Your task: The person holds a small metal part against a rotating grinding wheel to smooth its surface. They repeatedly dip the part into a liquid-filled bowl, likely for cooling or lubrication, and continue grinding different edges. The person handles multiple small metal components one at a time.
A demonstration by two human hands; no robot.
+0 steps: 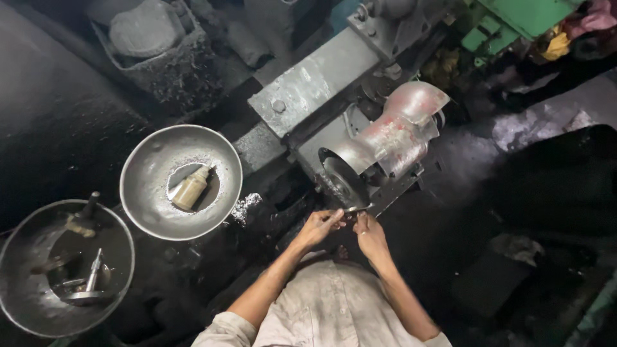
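A grey metal grinding machine (385, 138) stands before me, its dark round wheel (344, 182) facing my hands. My left hand (319, 226) and my right hand (368, 232) meet just under the wheel's lower edge. Between their fingertips they pinch a small thin metal piece (352, 209), held against or very close to the wheel rim. The piece is too small to make out in detail.
A round metal bowl (144, 186) at left holds a small tan bottle (191, 187). A second bowl (26, 283) at lower left holds several metal tools (92, 275). A dusty bin (170, 71) sits at the top left. Green machinery (514, 19) stands at the upper right.
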